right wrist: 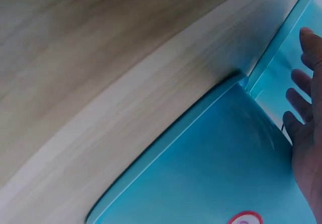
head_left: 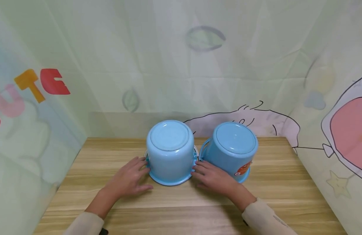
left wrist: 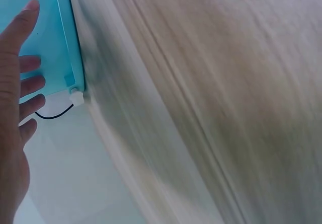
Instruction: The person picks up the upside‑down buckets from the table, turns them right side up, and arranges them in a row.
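Two light blue buckets stand upside down, side by side, on the wooden table. At the left bucket (head_left: 170,163), my left hand (head_left: 126,179) lies along the left side with fingers spread and thumb apart. My right hand (head_left: 214,179) reaches between the two, its fingertips at the left bucket's right side. Loosely extended fingers show on both hands; whether they press on the wall is hard to tell. The right bucket (head_left: 228,160) leans slightly and bears a red-orange sticker (head_left: 243,168). In the right wrist view, its wall (right wrist: 211,153) is close beside my right hand.
The wooden table (head_left: 181,215) extends in front of the buckets and to both sides. Behind it hangs a pale green printed curtain (head_left: 157,58), with similar printed cloth at left and right. Each bucket has a handle hanging near its rim.
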Tool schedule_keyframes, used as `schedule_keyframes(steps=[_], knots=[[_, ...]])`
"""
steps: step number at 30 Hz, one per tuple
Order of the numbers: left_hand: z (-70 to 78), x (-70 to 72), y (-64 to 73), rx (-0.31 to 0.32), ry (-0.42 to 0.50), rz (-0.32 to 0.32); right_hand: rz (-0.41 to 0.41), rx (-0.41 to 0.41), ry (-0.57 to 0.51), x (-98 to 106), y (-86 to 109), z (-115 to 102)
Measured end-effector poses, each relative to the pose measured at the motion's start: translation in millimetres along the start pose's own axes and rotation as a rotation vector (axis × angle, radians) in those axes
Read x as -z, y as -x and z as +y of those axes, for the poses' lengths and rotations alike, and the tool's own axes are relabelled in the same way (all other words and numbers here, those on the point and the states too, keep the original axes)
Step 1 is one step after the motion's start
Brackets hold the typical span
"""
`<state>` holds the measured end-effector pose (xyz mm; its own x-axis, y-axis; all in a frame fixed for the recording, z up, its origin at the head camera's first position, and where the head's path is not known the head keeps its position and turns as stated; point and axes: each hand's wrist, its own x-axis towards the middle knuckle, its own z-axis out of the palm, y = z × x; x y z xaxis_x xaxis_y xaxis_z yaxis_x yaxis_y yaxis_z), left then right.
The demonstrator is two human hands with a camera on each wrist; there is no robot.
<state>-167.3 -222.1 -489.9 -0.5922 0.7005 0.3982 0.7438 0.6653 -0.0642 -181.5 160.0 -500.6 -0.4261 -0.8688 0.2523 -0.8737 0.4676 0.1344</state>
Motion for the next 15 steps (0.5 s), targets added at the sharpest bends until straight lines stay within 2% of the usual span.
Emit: schedule_keyframes(steps=[8, 15], knots=[[-4.0, -11.7, 0.4, -0.044, 0.006, 0.051, -0.027, 0.011, 0.071, -7.7, -8.5, -1.5], [-5.8, -14.8, -3.4, -0.005, 0.038, 0.006, -0.086, -0.02, 0.066, -10.3, -10.4, -2.8]])
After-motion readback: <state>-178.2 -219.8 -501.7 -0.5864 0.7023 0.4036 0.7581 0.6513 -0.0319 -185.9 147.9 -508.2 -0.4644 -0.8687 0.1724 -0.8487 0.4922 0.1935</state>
